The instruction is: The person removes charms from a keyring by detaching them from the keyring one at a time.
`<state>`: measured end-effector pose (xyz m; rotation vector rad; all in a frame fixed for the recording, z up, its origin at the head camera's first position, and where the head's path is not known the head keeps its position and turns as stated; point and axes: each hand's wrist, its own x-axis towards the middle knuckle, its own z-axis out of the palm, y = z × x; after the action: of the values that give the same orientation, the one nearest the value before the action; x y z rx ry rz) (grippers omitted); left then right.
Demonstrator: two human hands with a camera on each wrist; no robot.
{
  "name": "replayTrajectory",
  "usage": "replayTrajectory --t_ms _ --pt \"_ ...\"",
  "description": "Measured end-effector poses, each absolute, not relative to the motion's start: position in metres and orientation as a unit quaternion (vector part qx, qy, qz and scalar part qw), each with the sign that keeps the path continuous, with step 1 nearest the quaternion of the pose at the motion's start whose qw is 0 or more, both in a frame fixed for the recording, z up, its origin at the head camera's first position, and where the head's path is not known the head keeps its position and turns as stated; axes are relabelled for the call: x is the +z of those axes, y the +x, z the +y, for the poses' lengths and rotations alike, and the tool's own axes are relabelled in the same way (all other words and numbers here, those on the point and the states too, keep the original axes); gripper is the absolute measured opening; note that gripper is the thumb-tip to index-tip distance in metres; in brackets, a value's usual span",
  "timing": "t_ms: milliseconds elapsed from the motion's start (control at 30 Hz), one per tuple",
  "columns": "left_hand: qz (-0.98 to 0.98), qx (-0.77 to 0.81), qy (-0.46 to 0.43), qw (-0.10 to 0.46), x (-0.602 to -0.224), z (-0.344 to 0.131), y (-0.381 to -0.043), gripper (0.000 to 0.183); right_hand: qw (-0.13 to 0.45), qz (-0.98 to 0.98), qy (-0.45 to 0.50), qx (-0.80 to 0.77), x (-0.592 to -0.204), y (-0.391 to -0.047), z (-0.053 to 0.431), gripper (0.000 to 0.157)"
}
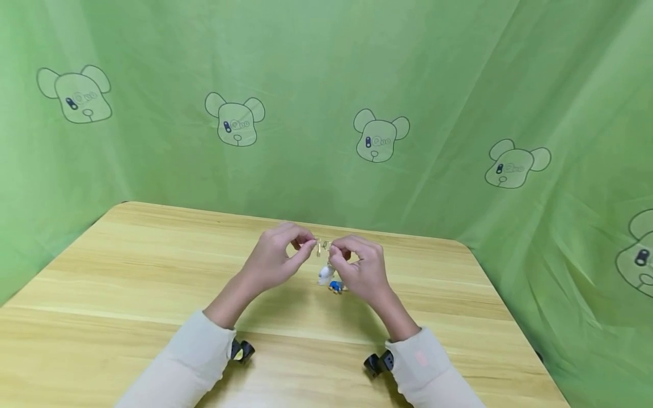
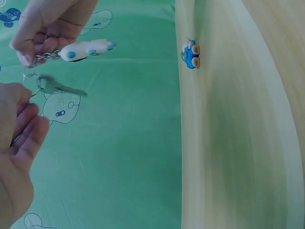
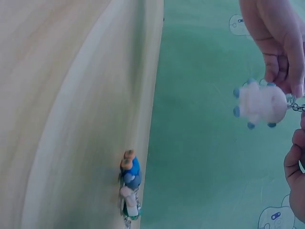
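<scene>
At the far middle of the table, my left hand and right hand are raised with fingertips close together. Between thumb and finger, my left hand pinches a thin metal ring with a key hanging from it. The right hand pinches the chain of a keychain. From that chain dangles a small white figurine with blue feet. Some of the ring and chain is hidden behind the fingertips.
Below the hands, a small blue figure with orange feet and a chain lies on the wooden table. A green curtain with bear-head prints stands behind the table and along its sides.
</scene>
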<state>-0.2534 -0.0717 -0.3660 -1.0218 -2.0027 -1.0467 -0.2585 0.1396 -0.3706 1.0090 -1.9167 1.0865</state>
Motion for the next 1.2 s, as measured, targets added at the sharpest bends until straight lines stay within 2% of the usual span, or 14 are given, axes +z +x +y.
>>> replayTrajectory --t_ms 133,300,833,1200 --pt "-0.741 -0.369 -0.403 0.39 -0.3655 -0.0713 -0.2554 0.007 0.345 -0.742 0.398 0.416 -0.3689 -0.2552 0.1361 0.015" --pt "-0.738 -0.314 -0.419 0.425 -0.3644 -0.0705 -0.2552 0.012 0.348 -0.739 0.406 0.41 -0.3691 -0.2544 0.1346 0.015" --pt "-0.751 -0.288 -0.403 0.437 -0.3657 -0.0711 -0.252 0.009 0.34 -0.739 0.428 0.394 -0.3715 -0.254 0.1319 0.013" --pt "-0.746 -0.279 -0.406 0.448 -0.3651 -0.0687 -0.2517 0.015 0.277 -0.773 0.414 0.393 -0.3724 -0.2528 0.1325 0.009"
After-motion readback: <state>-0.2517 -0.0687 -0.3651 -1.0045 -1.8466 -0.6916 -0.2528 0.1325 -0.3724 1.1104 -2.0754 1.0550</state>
